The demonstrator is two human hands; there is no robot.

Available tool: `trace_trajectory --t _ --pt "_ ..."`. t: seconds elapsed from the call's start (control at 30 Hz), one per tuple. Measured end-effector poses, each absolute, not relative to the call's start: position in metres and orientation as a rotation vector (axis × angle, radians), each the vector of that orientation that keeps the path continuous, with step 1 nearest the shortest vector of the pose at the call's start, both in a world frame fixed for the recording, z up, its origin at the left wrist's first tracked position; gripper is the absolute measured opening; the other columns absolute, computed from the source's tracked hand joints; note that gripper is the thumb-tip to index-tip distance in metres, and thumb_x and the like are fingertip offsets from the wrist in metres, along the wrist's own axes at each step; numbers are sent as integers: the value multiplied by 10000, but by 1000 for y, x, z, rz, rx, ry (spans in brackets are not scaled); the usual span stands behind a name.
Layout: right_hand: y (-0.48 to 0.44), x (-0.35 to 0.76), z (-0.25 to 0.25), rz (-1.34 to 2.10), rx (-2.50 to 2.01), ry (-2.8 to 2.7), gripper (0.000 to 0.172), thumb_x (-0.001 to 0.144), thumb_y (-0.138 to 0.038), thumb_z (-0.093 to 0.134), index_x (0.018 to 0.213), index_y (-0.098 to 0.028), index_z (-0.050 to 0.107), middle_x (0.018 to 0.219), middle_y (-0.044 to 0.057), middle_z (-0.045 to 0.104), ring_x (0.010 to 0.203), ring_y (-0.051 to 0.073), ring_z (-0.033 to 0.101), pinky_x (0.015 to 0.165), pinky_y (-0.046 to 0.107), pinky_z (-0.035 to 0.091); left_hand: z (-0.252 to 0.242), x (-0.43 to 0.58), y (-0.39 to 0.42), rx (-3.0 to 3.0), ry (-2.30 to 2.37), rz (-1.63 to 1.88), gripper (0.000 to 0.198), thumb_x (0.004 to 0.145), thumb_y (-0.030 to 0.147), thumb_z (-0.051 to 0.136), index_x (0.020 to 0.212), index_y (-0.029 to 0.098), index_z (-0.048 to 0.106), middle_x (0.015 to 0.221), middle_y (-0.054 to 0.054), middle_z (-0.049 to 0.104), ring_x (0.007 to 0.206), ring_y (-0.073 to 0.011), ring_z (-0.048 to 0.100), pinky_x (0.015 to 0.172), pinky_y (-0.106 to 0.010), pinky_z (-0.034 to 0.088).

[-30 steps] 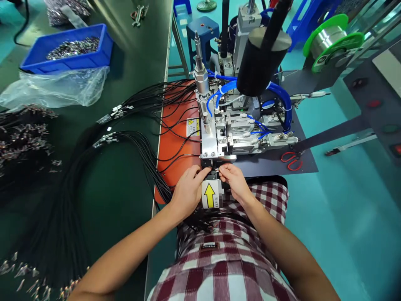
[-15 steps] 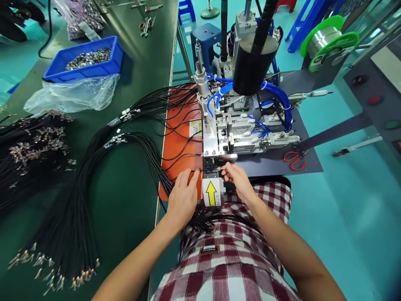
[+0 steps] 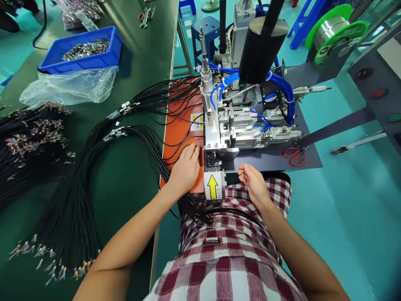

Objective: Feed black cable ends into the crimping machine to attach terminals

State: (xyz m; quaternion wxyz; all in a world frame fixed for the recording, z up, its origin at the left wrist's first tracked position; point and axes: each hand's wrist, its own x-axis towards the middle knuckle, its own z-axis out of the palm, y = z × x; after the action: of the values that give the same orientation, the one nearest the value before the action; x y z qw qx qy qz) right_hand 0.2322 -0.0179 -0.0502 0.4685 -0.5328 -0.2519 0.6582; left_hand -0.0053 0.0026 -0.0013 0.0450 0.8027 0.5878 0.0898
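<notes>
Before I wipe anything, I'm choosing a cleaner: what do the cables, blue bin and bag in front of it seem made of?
Cables: dull black, probably rubber or plastic jackets, coloured wires showing at ends. Blue bin: likely moulded plastic, evenly coloured, slight sheen. Bag: probably plastic film, creased, shiny, see-through.

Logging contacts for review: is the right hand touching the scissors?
No, the scissors lie apart from the right hand, on the grey plate.
</notes>
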Motion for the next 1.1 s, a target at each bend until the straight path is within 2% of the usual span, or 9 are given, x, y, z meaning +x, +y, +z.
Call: trace_trajectory --t 0.23,0.33,0.43,0.5,0.63,0.8,0.87,0.97,1.1 --pt "-17 231 -49 1625 -1304 -643 311 779 -490 677 798 -181 643 724 -11 568 567 89 466 531 235 386 5 -7 14 2405 1770 353 440 929 148 329 1350 83 435 1417 -193 444 1336 -282 412 1088 -464 411" --pt "-22 234 -44 1629 -1312 -657 286 796 -469 666 802 -184 641 725 -12 564 572 88 460 548 235 383 15 -16 -1 2387 1719 494 402 953 157 323 1340 131 431 1399 -169 455 1259 -231 495 993 -382 487" --pt "-31 244 -39 1611 -1356 -688 247 824 -430 648 792 -186 633 721 -20 558 570 78 444 562 229 370 26 -27 -32 2577 1431 394 238 967 198 395 1133 178 565 1141 -104 619 1026 -190 607 857 -318 515" --pt "-35 249 -35 1596 -1388 -713 228 833 -409 642 784 -187 626 710 -24 550 569 78 439 564 228 362 32 -33 -51 2680 1323 158 147 946 246 479 991 179 602 1007 -83 651 955 -216 611 850 -369 494" --pt "-36 248 -26 1568 -1394 -832 207 863 -387 610 790 -194 617 699 -24 546 575 89 445 581 240 373 43 -38 -62 2643 1269 -84 136 931 177 483 917 192 618 884 -59 619 918 -232 579 913 -457 428" --pt "-38 240 -3 1567 -1336 -1102 140 896 -340 575 881 -210 628 756 -7 592 606 105 493 604 255 416 57 -45 -54 2110 1219 217 159 977 184 397 969 192 556 928 -44 570 832 -143 550 741 -268 454" --pt "-41 236 6 1632 -1265 -1179 138 879 -298 601 986 -219 637 836 14 634 674 119 542 645 262 452 59 -48 -56 1992 1280 360 121 981 184 397 994 192 517 929 -31 571 825 -126 552 744 -247 451" --pt "-43 225 15 1758 -1104 -1126 270 819 -278 675 1080 -226 629 898 30 658 723 131 585 663 273 496 56 -51 -62 1974 1348 417 95 978 187 405 1003 194 496 893 -15 580 782 -122 552 712 -246 445" --pt "-40 207 21 1768 -1095 -970 131 803 -308 690 857 -194 654 736 1 641 599 110 579 602 264 511 55 -38 -66 2045 1386 354 77 965 197 426 1001 196 494 904 -28 593 815 -153 556 752 -298 444"
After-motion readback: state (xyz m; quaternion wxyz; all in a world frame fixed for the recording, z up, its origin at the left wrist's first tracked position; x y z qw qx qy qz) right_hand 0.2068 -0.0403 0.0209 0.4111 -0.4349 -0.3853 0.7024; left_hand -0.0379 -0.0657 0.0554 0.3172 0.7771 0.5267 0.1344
